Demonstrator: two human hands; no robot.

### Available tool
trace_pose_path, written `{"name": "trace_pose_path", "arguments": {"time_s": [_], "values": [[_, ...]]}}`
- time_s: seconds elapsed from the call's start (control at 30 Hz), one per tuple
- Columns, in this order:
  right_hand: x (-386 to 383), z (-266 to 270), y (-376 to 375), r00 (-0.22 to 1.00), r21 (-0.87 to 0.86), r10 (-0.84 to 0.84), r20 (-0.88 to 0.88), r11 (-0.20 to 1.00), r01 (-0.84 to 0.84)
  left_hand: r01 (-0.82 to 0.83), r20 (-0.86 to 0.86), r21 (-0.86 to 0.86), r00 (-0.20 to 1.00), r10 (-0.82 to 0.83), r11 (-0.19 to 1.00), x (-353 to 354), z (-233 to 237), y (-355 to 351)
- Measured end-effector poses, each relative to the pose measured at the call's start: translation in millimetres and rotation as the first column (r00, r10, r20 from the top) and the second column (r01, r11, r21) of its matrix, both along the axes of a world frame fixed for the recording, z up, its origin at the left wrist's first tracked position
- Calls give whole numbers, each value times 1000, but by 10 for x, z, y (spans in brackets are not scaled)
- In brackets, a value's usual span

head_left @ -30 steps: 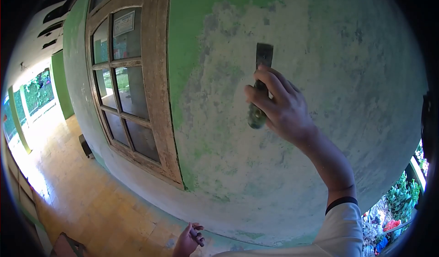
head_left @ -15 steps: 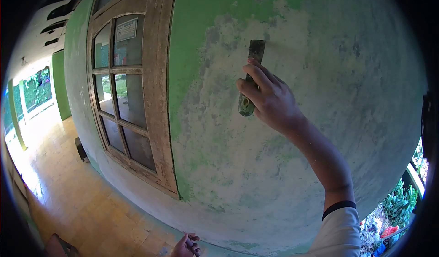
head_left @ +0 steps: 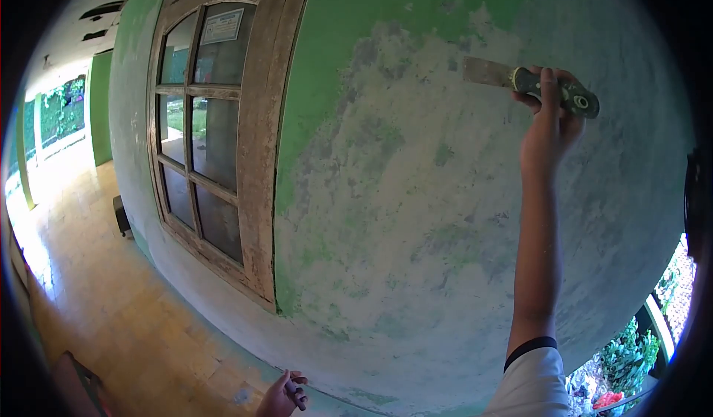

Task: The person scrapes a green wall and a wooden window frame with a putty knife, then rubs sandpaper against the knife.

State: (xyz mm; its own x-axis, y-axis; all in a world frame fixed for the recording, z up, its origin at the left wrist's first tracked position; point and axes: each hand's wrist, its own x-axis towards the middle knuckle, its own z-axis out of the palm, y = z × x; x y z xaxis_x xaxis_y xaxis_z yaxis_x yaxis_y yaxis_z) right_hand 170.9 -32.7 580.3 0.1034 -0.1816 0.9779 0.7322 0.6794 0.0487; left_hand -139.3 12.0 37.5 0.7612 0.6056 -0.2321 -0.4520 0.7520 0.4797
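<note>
Wall point(head_left: 416, 216), green paint patchy, is filling the view; window frame point(head_left: 260, 157) is sitting at 9 o'clock. Right hand point(head_left: 548, 124) is clamping the scraper point(head_left: 531, 83) at 1 o'clock, blade pointing to 9 on the plaster. Arm is reaching at full stretch, so I'm expecting the blade to skate or gouge. Left hand point(head_left: 281, 396) at 6 o'clock is curling; can't tell if it's gripping anything.

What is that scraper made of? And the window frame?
The scraper in the right hand has a thin, flat, dull grey blade, probably metal, and a dark handle with a ringed hole, likely plastic. The window frame looks like worn, unpainted wood: brown, rough and patchy.
</note>
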Motion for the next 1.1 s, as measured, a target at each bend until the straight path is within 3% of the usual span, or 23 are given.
{"name": "trace_pose_path", "arguments": {"time_s": [0.33, 0.5, 1.1], "values": [[41, 111, 215, 999, -66, 12, -48, 998, -16, 13, 12, -9, 1000, -12, 1000, 29, 37, -24], [-61, 47, 322, 999, -114, -12, 47, 993, 17, 9, 25, -21, 1000, -8, 1000, -2, -9, -38], [-159, 52, 346, 998, -97, -62, 27, 993, 64, -9, -14, -29, 1000, 8, 1000, -15, -12, -41]]}}
